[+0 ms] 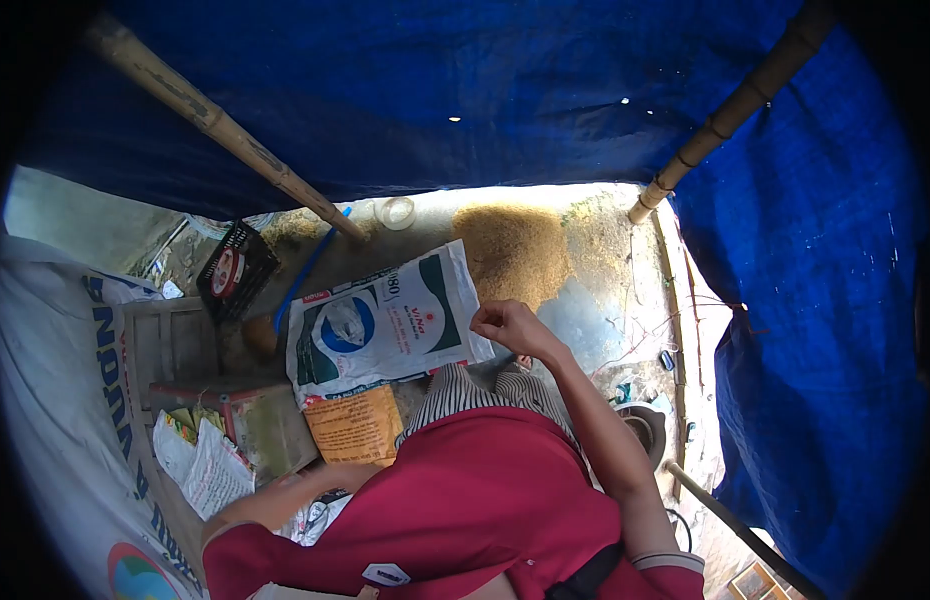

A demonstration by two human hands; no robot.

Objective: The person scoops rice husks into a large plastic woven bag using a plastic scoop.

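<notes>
Maroon shirt [485, 470] with short sleeves, pale grey band [673, 560] edging the right sleeve, small whitish badge [387, 574] on the chest with dark letters too small for reading, black strap [593, 575] at the right side, trousers [465, 392] in narrow dark and white stripes, bare right hand [512, 325].

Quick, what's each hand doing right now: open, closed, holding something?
Left hand: hidden behind the maroon shirt; cannot tell.
Right hand: curled closed at the white bag; whether gripping it, cannot tell.
</notes>
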